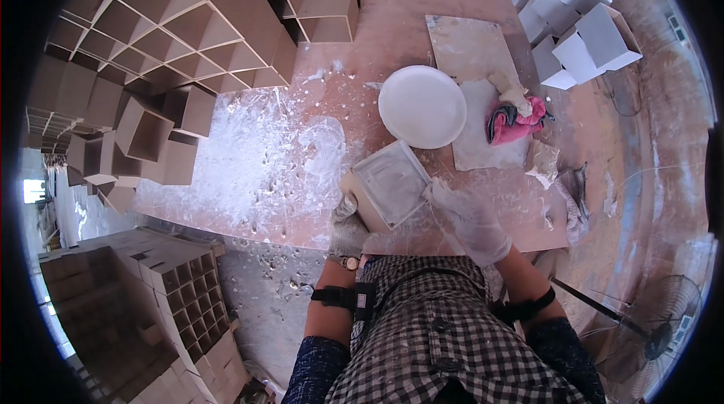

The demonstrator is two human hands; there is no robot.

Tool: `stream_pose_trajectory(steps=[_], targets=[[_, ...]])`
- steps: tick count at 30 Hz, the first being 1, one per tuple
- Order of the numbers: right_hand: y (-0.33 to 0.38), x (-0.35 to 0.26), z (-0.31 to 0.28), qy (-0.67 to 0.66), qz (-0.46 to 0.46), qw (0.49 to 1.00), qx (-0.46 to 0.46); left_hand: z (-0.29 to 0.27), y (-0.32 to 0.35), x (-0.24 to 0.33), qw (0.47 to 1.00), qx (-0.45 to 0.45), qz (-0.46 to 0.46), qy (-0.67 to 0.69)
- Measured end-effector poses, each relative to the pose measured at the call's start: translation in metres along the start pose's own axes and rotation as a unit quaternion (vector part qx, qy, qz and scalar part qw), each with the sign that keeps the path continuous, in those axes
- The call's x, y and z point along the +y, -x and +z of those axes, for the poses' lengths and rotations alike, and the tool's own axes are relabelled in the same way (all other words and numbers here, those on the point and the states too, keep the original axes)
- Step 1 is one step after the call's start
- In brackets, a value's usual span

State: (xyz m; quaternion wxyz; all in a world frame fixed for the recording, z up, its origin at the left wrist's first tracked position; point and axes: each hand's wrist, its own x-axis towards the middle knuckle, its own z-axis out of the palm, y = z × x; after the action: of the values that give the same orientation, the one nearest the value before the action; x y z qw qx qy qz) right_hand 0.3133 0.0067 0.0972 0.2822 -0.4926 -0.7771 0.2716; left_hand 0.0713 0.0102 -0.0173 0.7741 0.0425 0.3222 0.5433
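Observation:
A square box with a brown side and a pale, whitish, rimmed face is tilted above the near edge of the table. My left hand, in a light work glove, grips its left side, with the thumb along the brown wall. By the box's right edge is my right hand, also in a pale glove. It is smeared by motion, so I cannot tell whether its fingers hold anything. Just beyond the box sits a round white dish.
Stacked open brown boxes fill the far left; white boxes stand far right. A pink and dark cloth lies on a pale board. White residue covers the reddish table. A fan stands at lower right.

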Motion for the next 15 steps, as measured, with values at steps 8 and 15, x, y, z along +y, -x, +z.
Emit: stream_pose_trajectory(steps=[8,15], targets=[[0.004,-0.045,0.001,-0.202,0.154,0.965,0.064,0.014,0.004,0.003,0.999,-0.040,0.021,-0.019],[0.013,-0.033,0.049,0.166,0.074,0.981,0.067,0.024,0.005,0.003,0.999,-0.032,0.022,-0.016]])
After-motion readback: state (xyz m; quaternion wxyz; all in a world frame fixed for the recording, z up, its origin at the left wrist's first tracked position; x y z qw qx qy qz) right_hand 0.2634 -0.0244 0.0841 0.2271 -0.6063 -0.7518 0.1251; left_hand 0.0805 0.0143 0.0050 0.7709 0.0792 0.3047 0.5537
